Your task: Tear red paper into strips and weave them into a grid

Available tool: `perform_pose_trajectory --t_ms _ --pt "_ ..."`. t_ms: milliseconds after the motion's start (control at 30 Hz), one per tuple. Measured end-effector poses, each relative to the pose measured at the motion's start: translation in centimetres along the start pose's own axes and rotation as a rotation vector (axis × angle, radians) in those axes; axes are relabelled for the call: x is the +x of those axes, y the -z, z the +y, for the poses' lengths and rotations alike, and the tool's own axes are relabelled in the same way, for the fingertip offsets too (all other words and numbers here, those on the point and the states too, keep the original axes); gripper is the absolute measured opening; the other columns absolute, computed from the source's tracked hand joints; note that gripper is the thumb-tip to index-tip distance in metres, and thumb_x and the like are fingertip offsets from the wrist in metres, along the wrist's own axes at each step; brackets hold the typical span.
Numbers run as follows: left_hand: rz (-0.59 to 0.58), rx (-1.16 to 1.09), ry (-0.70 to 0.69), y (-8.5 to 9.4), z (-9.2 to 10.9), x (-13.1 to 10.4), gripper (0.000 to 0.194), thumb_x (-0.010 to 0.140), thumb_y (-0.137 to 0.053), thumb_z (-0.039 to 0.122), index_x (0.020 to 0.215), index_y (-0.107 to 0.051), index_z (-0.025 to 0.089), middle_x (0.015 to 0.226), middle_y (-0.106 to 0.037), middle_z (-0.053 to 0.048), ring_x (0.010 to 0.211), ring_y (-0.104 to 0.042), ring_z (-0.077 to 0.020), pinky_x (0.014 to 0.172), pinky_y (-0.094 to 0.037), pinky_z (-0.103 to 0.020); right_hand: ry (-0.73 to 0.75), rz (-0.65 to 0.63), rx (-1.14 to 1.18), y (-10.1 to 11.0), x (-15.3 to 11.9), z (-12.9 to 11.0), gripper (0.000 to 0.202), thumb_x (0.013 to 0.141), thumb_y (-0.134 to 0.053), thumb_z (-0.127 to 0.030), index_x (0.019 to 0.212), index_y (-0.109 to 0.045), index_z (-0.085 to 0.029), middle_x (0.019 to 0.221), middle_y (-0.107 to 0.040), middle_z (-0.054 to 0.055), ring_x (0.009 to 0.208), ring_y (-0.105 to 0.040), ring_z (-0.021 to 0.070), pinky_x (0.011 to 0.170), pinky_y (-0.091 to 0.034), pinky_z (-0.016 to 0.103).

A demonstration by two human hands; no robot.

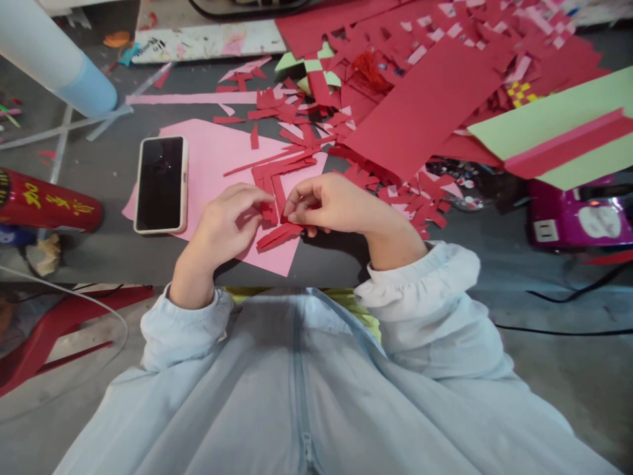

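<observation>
My left hand (231,221) and my right hand (329,208) meet over a pink sheet of paper (217,148). Between them is a small piece made of red paper strips (267,179), some standing up and some folded over. The fingers of my left hand pinch its left side, thumb and forefinger close together. On the other side my right fingertips are closed on the strips. One folded red strip (277,237) sticks out toward me below the fingers. How the strips join is hidden by my fingers.
A phone (161,185) lies on the pink sheet's left part. Red paper scraps (301,125) and a large red sheet (428,109) spread to the right and back. A red can (49,201), a white-blue bottle (64,66) and a purple device (578,218) stand at the sides.
</observation>
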State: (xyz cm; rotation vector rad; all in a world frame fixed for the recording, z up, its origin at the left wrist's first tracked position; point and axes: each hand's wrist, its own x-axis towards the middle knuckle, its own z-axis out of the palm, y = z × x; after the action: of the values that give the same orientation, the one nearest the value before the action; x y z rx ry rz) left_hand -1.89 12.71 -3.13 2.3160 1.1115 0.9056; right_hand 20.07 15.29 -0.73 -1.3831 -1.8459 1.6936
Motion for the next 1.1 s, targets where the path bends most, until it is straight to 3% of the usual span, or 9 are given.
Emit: perform_pose_trajectory --t_ms 300,600,867,1100 --pt "0.049 -0.054 0.011 0.0 0.3 0.2 0.025 0.082 -0.059 0.006 0.100 -0.071 0.019 0.095 -0.074 -0.003 0.086 -0.069 -0.0142 0.077 -0.058 -0.028 0.064 -0.008 0.063 0.0 0.0 0.1 0.015 0.078 -0.061 0.000 0.077 -0.064 -0.015 0.054 -0.062 -0.005 0.042 -0.057 0.0054 0.043 -0.038 0.016" --pt "0.009 -0.249 0.050 0.1 0.8 0.2 0.026 0.080 -0.063 0.007 0.101 -0.072 0.018 0.095 -0.075 -0.004 0.084 -0.070 -0.0141 0.079 -0.060 -0.028 0.127 -0.002 0.077 0.2 0.2 0.4 0.013 0.081 -0.060 -0.003 0.076 -0.063 -0.016 0.054 -0.059 -0.006 0.043 -0.056 0.0052 0.046 -0.040 0.016" --pt "-0.053 -0.271 0.122 0.1 1.0 0.2 0.023 0.080 -0.063 0.011 0.100 -0.073 0.018 0.096 -0.075 -0.005 0.083 -0.071 -0.0149 0.079 -0.061 -0.030 0.197 -0.009 0.073 0.2 0.4 0.6 0.016 0.081 -0.059 0.000 0.078 -0.064 -0.015 0.058 -0.060 -0.005 0.045 -0.050 0.0030 0.048 -0.041 0.016" --pt "-0.059 -0.293 0.151 -0.1 0.9 0.0 0.022 0.081 -0.064 0.014 0.102 -0.072 0.017 0.096 -0.074 -0.006 0.081 -0.071 -0.0145 0.078 -0.062 -0.029 0.130 0.018 0.115 0.2 0.6 0.9 0.013 0.083 -0.062 -0.003 0.080 -0.063 -0.015 0.053 -0.057 -0.006 0.039 -0.047 0.0036 0.038 -0.037 0.016"
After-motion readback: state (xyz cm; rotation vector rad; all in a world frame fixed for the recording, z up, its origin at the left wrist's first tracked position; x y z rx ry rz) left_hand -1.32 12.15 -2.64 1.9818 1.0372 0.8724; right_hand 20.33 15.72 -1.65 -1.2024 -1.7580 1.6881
